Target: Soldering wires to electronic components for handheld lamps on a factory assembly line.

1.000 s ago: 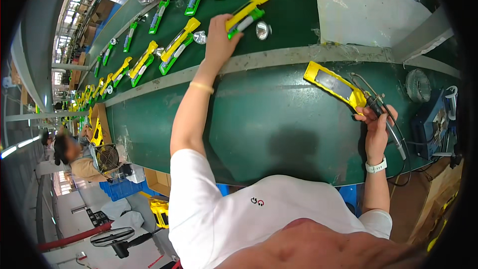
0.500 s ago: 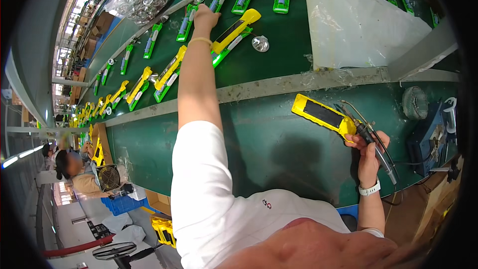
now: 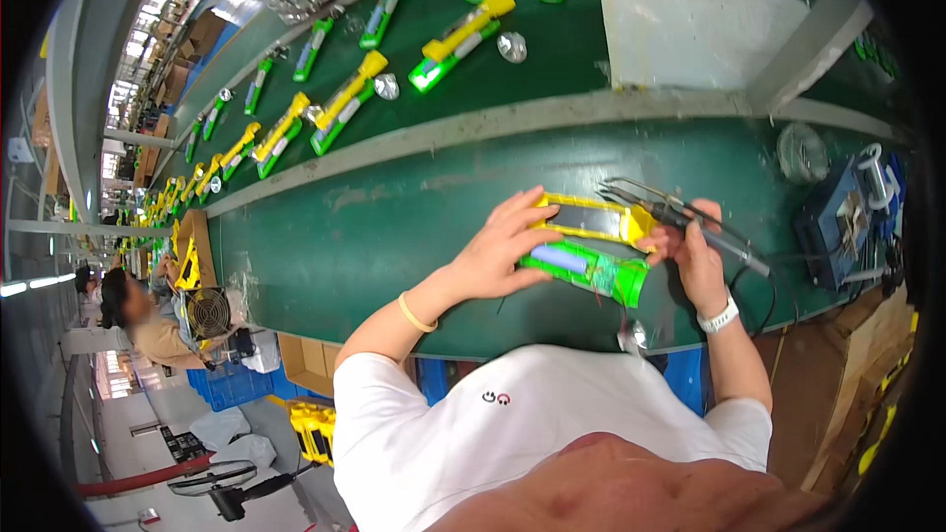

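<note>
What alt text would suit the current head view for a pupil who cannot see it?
A left hand is at the left ends of a yellow casing and a green casing over a green bench, while the right hand holds a dark pen-like tool. Beyond lie rows of similar casings.

left hand (image 3: 503, 248) grips a green casing (image 3: 589, 269) beside a yellow casing (image 3: 589, 221); right hand (image 3: 700, 258) holds a soldering iron (image 3: 673, 216)

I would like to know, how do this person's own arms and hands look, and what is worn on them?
White short sleeves leave both forearms bare. The left hand has a thin, pale yellow band at its wrist; the right hand, a white watch-like strap. Neither hand wears a glove.
</note>
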Motion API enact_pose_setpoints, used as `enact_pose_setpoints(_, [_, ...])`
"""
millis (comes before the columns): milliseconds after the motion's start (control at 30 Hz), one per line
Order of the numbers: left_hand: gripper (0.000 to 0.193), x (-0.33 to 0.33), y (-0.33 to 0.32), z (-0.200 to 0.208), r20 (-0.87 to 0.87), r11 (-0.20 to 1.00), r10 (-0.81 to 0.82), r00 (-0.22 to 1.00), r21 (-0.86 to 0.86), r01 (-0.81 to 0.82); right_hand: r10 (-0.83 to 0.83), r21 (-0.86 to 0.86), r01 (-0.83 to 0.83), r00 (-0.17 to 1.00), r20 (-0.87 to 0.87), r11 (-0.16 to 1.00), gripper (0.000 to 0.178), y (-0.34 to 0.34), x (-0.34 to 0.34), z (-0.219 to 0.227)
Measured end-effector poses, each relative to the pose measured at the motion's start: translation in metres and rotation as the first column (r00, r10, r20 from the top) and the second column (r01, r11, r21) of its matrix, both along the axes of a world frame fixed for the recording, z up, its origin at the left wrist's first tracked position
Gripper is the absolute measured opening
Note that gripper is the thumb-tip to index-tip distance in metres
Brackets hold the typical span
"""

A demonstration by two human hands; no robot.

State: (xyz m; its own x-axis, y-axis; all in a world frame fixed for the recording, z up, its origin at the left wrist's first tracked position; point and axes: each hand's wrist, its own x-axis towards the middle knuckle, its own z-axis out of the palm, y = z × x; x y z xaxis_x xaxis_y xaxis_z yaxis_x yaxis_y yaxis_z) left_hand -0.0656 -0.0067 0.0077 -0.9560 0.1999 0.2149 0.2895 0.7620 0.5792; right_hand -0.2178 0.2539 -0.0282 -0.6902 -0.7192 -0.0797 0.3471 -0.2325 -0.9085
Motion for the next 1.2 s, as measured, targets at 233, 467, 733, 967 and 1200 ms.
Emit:
enact_pose_setpoints(233, [0.057,0.041,-0.032,-0.006,0.008,0.925,0.352,0.936,0.151,-0.349,-0.532,-0.132,0.517,0.837,-0.127,0.846,0.022,0.016,-0.011,0.008])
enact_pose_setpoints(467, [0.058,0.036,-0.002,0.007,-0.146,0.942,0.167,0.975,-0.267,-0.202,-0.57,-0.204,0.553,0.821,-0.032,0.808,0.02,0.031,0.026,0.013])
enact_pose_setpoints(733, [0.021,0.008,0.044,-0.01,-0.275,0.99,0.141,0.951,0.041,-0.135,-0.357,-0.138,0.351,0.934,-0.024,0.926,0.02,0.012,0.054,0.013])
enact_pose_setpoints(967, [0.013,0.007,0.045,0.0,-0.147,0.96,0.278,0.949,0.075,-0.269,-0.273,-0.047,0.269,0.955,-0.119,0.962,0.025,0.004,0.056,0.013])
enact_pose_setpoints(1200, [0.014,0.0,0.047,0.005,-0.091,0.948,0.313,0.945,-0.025,-0.316,-0.174,0.01,0.182,0.955,-0.24,0.983,0.024,0.006,0.055,0.001])
